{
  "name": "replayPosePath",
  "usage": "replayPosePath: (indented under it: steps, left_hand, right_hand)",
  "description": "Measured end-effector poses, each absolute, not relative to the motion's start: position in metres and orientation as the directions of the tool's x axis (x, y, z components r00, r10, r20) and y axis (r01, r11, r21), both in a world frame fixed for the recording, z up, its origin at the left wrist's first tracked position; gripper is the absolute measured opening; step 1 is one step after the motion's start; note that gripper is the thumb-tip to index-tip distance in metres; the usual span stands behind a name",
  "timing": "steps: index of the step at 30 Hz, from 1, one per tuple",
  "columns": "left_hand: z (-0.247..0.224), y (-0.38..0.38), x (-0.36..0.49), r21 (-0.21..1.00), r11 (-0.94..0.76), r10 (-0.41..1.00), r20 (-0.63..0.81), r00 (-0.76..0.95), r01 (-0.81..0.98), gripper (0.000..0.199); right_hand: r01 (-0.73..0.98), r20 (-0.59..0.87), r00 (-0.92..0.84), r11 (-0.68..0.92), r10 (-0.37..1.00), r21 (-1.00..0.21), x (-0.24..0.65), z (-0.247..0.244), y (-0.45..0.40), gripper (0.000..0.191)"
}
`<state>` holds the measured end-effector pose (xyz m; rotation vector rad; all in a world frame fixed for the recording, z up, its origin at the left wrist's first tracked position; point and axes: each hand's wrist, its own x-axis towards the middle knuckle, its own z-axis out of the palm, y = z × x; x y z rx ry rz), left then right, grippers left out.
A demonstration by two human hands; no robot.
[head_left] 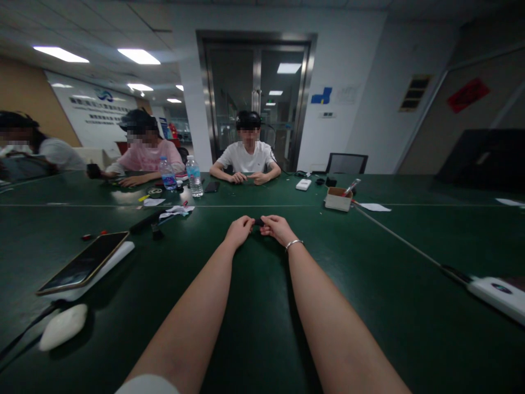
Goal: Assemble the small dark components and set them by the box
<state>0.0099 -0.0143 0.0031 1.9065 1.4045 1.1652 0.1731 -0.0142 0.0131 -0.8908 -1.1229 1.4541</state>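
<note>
Basically L hand [239, 232] & R hand [280, 230] both pinching small blk item [258, 222]

You can read no word or number for certain here; on the white wall sign [88, 112] to your left, a blue wave-like logo [104, 96] stands above lines of dark characters too blurred to make out. Ahead of you, the blue labels on the two bottles, the left one [167, 174] and the right one [194, 178], are just as illegible, as is the tiny mark on the white shirt [241, 158]. Nor can you decipher the red paper [468, 95] at right.
</note>
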Motion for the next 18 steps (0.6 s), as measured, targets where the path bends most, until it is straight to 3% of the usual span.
replayPosePath:
  steps: [3,8,14,18]
  left_hand:
    - [0.0045,-0.0154,0.0106,0.79,-0.407,0.907,0.41,0.099,0.459,0.015]
    - [0.0048,-0.0137,0.0109,0.762,-0.541,0.836,0.534,0.129,0.357,0.02]
    - [0.0004,-0.0072,0.0121,0.883,-0.361,0.931,0.359,0.062,0.299,0.022]
    - [0.0007,-0.0069,0.0127,0.874,-0.334,0.94,0.335,0.059,0.353,0.023]
  right_hand:
    - [-0.259,0.027,-0.163,-0.016,0.986,-0.966,0.1721,0.0129,-0.0128,0.02]
    - [-0.263,0.028,-0.172,-0.018,0.985,-0.965,0.1716,0.0138,-0.0142,0.021]
    - [-0.255,0.03,-0.184,-0.019,0.982,-0.967,0.1717,0.0146,-0.016,0.017]
    - [-0.256,0.039,-0.201,-0.014,0.979,-0.967,0.1721,0.0144,-0.0159,0.019]
